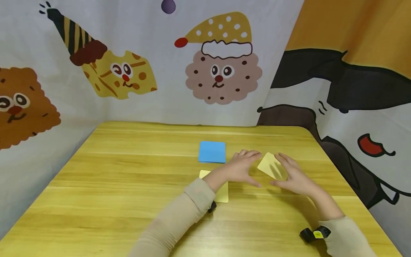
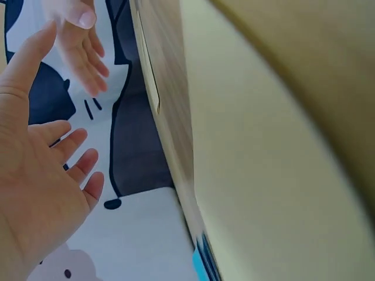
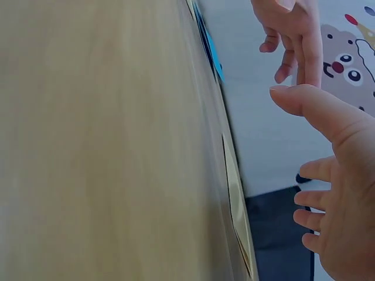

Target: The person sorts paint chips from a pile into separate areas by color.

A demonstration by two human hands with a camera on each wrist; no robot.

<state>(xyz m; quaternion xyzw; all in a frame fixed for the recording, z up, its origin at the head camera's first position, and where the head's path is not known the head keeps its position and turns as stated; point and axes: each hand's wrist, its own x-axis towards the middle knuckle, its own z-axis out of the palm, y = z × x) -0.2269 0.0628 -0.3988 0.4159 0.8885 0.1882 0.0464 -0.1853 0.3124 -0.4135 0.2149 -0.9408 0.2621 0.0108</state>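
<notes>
My left hand (image 1: 240,167) is held above the table, palm turned inward, fingers spread and holding nothing. Facing it from the right is my right hand (image 1: 296,178), also empty, its thumb and fingers apart. Between them, nearer the right hand, a square yellow paper (image 1: 268,165) lies on the table, turned at an angle; the right fingers cover part of it in the head view. A second yellow paper (image 1: 223,194) lies under my left wrist, partly hidden by it, and looms large (image 2: 258,164) in the left wrist view. Behind it sits a blue square stack (image 1: 212,151) with layered edges.
The wood-grain table (image 1: 106,192) has a back edge against a white cloth (image 1: 135,110) printed with cartoon biscuits. More printed cloth (image 1: 346,142) hangs along the right side. A black strap camera (image 1: 316,234) sits at my right wrist.
</notes>
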